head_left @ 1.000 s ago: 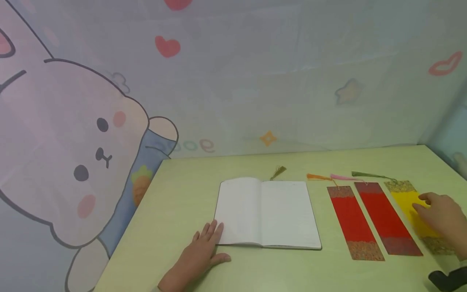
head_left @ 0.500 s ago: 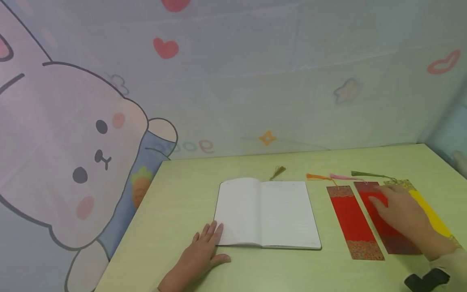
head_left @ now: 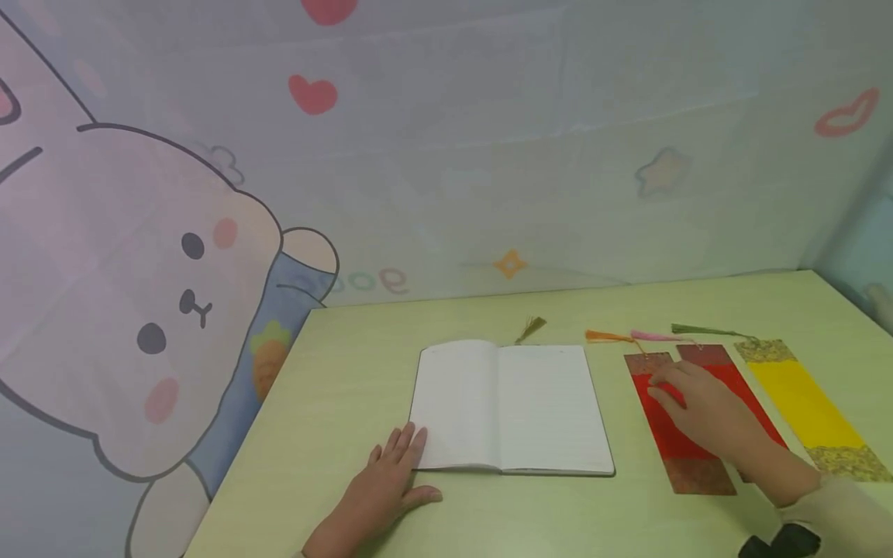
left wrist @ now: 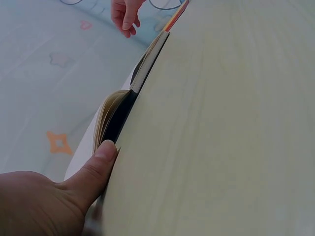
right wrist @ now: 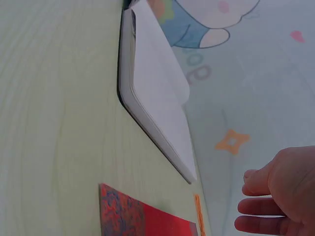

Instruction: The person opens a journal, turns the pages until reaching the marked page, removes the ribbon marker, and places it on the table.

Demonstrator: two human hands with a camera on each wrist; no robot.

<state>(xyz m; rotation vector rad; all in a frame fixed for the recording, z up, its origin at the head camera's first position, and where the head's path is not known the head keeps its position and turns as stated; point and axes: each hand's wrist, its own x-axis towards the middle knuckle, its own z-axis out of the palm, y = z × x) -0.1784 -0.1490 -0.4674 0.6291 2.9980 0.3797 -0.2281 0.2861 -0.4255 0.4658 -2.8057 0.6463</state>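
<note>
Over red bookmark (head_left: 670, 422), right hand (head_left: 705, 411) grip loose, fingers touching; left hand (head_left: 380, 488) flat beside notebook (head_left: 509, 407).

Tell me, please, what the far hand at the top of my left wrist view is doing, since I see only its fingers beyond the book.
Observer: In the head view the right hand reaches over the leftmost red bookmark, fingers relaxed, holding nothing.
Operator: Are there other bookmarks beside it?
Observer: Yes, a second red bookmark and a yellow bookmark lie to its right, side by side.
Operator: And is the notebook lying open?
Observer: Yes, the notebook lies open at pale pages, with the left hand flat at its near left corner.
</note>
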